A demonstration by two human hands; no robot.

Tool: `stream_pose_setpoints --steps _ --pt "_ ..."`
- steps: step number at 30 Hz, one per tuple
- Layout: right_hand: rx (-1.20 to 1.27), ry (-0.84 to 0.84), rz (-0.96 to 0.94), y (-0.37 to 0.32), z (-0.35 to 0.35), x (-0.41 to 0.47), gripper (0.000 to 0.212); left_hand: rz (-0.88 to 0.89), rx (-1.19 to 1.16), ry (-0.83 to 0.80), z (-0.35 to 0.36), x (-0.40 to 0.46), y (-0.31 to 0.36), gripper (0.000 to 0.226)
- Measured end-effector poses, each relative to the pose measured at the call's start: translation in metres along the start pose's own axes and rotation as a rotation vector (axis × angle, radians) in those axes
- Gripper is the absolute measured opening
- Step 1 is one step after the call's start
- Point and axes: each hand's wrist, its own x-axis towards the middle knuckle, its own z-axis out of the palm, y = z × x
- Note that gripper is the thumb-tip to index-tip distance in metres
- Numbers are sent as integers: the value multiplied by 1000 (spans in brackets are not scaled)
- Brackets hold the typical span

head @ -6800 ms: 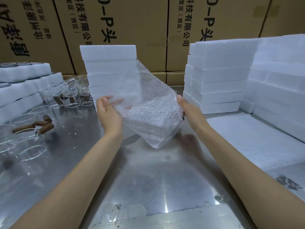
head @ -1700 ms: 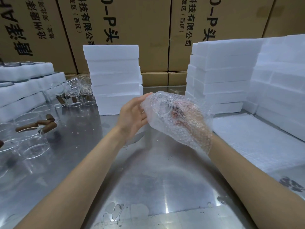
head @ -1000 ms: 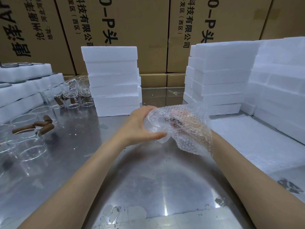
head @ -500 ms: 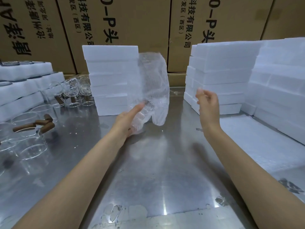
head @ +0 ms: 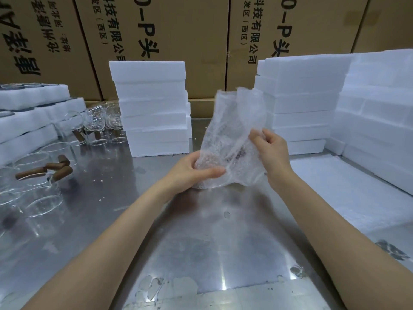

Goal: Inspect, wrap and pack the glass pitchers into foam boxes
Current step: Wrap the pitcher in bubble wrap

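A glass pitcher in a clear bubble-wrap bag [head: 230, 139] stands on the steel table [head: 201, 242] at centre. My left hand [head: 192, 171] grips the bag's lower left side, thumb across the front. My right hand [head: 270, 151] pinches the loose wrap on the right side. The open top of the bag stands up above both hands. A brown handle shows faintly through the wrap. Unwrapped glass pitchers with brown wooden handles [head: 44, 173] stand at the left.
A stack of white foam boxes [head: 152, 108] stands behind the bag at left, another stack [head: 299, 104] at right, more foam [head: 377, 121] along the right edge. Bubble-wrap sheets [head: 348, 193] lie at the right. Foam trays [head: 29, 121] and small glasses [head: 96, 121] sit far left. Cardboard cartons [head: 183, 41] form the back wall.
My right hand came out of the bag, hung free for a moment, then returned and took hold of the wrap's right side. The bag now stands upright, lower and further right.
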Motion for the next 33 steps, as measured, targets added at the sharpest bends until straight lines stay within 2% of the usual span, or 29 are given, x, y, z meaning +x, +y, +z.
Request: stream_pose_setpoints --steps 3,7,11,14,16,19,23,28,33 --pt "-51 -2 -38 -2 3 -1 30 12 142 -34 3 -2 3 48" --pt "-48 -74 -56 -2 4 0 31 70 225 -51 8 -2 5 42" --pt "-56 -205 -34 -4 2 0 24 86 228 -40 8 -2 3 47" --pt "-110 -299 -25 -4 3 -2 34 93 219 -13 7 -1 2 46" --pt "-163 -368 -10 -4 5 -3 31 95 215 -2 8 -2 2 43" --pt "-258 -514 22 -2 5 -5 42 112 160 -14 10 -3 2 49" --pt "-284 -634 0 -2 1 -6 29 113 97 -55 13 -4 0 54" --pt "-413 -594 -153 3 9 -10 10 102 -55 -77 14 -6 2 55" --pt "-634 -563 -249 11 19 -8 22 67 -108 -63 6 -5 2 48"
